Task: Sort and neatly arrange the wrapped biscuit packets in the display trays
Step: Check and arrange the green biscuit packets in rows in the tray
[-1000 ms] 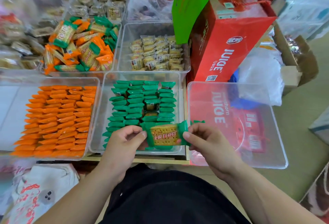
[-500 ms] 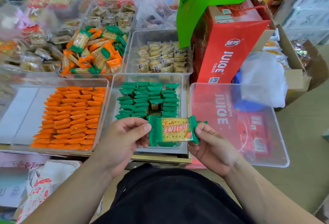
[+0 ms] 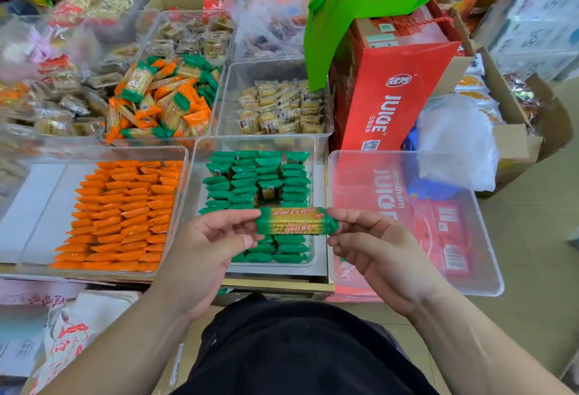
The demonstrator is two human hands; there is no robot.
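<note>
A green-wrapped biscuit packet (image 3: 297, 221) is held edge-on between both hands, above the near end of the middle clear tray (image 3: 316, 264). My left hand (image 3: 208, 245) pinches its left end and my right hand (image 3: 372, 247) pinches its right end. Rows of green packets (image 3: 247, 181) fill that tray. The tray (image 3: 181, 225) to its left holds neat rows of orange packets (image 3: 125, 209). Behind them, a bin has a loose heap of mixed orange and green packets (image 3: 163, 103).
An empty clear tray (image 3: 482, 285) lies at the right over red packaging. A red juice carton (image 3: 394, 90) with green paper on top stands behind it. A bin of pale wrapped biscuits (image 3: 279, 109) sits behind the middle tray. Cardboard boxes crowd the right side.
The green packet has been turned from face-up to edge-on between my hands and sits slightly higher. The camera has tilted up, showing more of the back shelves.
</note>
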